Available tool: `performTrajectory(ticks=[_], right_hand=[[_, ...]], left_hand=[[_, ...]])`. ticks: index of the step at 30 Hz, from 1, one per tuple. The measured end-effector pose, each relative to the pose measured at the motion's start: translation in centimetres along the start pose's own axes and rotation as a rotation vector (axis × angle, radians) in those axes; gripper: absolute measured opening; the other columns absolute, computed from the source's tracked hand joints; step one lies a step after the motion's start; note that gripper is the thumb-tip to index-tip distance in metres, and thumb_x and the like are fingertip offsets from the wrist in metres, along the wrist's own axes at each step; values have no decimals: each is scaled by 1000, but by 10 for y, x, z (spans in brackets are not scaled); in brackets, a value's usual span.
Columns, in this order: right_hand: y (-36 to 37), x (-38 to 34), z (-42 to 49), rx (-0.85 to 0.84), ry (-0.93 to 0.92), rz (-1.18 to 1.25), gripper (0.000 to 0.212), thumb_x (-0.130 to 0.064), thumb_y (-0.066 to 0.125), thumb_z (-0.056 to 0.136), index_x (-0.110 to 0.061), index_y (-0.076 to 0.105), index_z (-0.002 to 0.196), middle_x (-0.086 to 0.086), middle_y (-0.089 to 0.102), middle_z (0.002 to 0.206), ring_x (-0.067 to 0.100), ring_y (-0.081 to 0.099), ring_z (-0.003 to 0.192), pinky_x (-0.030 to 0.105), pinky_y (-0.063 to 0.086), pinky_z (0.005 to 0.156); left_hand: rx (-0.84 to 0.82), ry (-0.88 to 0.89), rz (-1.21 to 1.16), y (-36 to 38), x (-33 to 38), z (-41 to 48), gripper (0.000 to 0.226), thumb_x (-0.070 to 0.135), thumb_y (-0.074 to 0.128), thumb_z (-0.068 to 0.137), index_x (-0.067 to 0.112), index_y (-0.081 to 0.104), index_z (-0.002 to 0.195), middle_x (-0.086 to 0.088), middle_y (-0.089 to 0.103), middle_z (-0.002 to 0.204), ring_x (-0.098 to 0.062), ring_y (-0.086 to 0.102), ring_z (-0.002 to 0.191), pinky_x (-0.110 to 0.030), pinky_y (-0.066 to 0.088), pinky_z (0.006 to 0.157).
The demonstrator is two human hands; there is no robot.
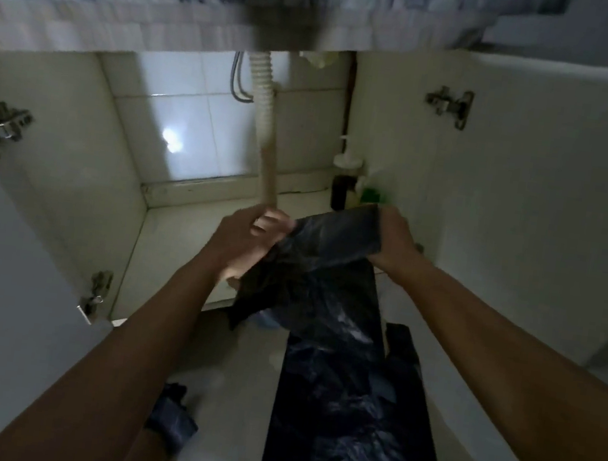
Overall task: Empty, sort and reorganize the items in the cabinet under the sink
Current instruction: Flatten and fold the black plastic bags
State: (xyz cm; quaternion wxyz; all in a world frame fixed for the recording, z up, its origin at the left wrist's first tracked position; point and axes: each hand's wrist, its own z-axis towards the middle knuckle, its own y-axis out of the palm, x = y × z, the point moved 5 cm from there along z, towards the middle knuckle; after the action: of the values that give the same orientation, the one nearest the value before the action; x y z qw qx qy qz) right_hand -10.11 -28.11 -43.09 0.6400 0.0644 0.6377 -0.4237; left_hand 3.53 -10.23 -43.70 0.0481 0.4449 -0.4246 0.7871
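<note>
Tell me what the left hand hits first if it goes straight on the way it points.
Probably the drain hose: the left hand, gripping the black trash bag, points into the cabinet with the hose's lower end just beyond its knuckles. Depth is unclear; it may lie farther back.

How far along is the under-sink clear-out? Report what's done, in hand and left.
Done: a bundled black bag already lies outside on the floor tiles, and the cabinet holds little. In hand: the left hand and right hand both grip a strip of black bin bags trailing to the floor. Left: a dark pump bottle and a green item in the back right corner.
</note>
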Motion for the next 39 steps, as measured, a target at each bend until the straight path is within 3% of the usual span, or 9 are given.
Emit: performTrajectory(ticks=[3, 5, 13, 20, 22, 25, 29, 34, 39], right_hand=[[-26, -5, 11, 57, 18, -69, 21, -2, 52, 100, 10, 66, 89, 25, 65, 91, 32, 61, 89, 22, 33, 65], [-38, -14, 12, 73, 25, -154, 23, -6, 51, 100, 0, 66, 84, 10, 64, 82, 20, 58, 75, 21, 38, 61], [-91, -27, -5, 149, -88, -185, 20, -27, 64, 89, -23, 62, 69, -10, 60, 68, 3, 57, 65, 14, 38, 49], [-101, -7, -18, 217, -346, -88, 29, -10, 74, 81, -28, 73, 104, -12, 72, 94, 3, 68, 84, 20, 54, 73], [-109, 5, -16, 296, -210, 25, 9, -25, 75, 86, -23, 78, 94, -9, 74, 87, 6, 70, 83, 27, 57, 75], [-124, 33, -11, 283, 31, 79, 26, -41, 72, 88, -17, 76, 97, -2, 74, 90, 14, 71, 85, 32, 59, 75], [-136, 35, -13, 207, -43, 67, 27, -38, 75, 86, -26, 73, 110, -10, 72, 97, 3, 68, 86, 20, 54, 73], [-162, 36, -5, 103, -19, -303, 14, -30, 74, 87, -16, 75, 88, -1, 67, 70, 3, 58, 57, 12, 39, 46], [-175, 43, 20, 51, 25, -591, 18, -29, 77, 85, -15, 77, 96, 5, 70, 82, 15, 61, 71, 23, 49, 60]], left_hand=[[-264, 88, -37, 29, 33, -10, 91, 70, 82, 56, 47, 43, 135, 15, 57, 129, -6, 57, 114, -27, 47, 95], [-262, 141, 99, 47, 38, -11, 116, 69, 87, 47, 50, 25, 143, 13, 46, 139, -9, 52, 122, -33, 47, 99], [282, 137, 78, 52, 40, 1, 13, 13, 66, 88, 21, 68, 98, 18, 61, 83, 4, 57, 71, 0, 37, 58], [233, 131, 190, 23, 77, 41, 19, 19, 64, 85, 26, 75, 98, 4, 72, 93, -13, 64, 88, -22, 44, 72], [182, 143, 346, 15, 77, 52, 16, 29, 66, 87, 23, 75, 99, -3, 72, 93, -22, 66, 90, -30, 50, 75], [111, 115, 481, 5, 70, 63, 21, 36, 66, 88, 18, 75, 93, -8, 71, 84, -27, 67, 85, -36, 52, 72], [118, 178, 489, 3, 79, 71, 24, 38, 65, 89, 15, 74, 87, -6, 71, 76, -25, 67, 79, -37, 52, 72], [-165, 135, 507, 5, 86, 78, 15, 35, 77, 82, 20, 77, 85, -1, 73, 77, -16, 67, 76, -30, 52, 70], [-156, 101, 608, -4, 80, 97, 18, 35, 81, 78, 21, 80, 89, -1, 71, 81, -19, 65, 84, -25, 46, 70]])
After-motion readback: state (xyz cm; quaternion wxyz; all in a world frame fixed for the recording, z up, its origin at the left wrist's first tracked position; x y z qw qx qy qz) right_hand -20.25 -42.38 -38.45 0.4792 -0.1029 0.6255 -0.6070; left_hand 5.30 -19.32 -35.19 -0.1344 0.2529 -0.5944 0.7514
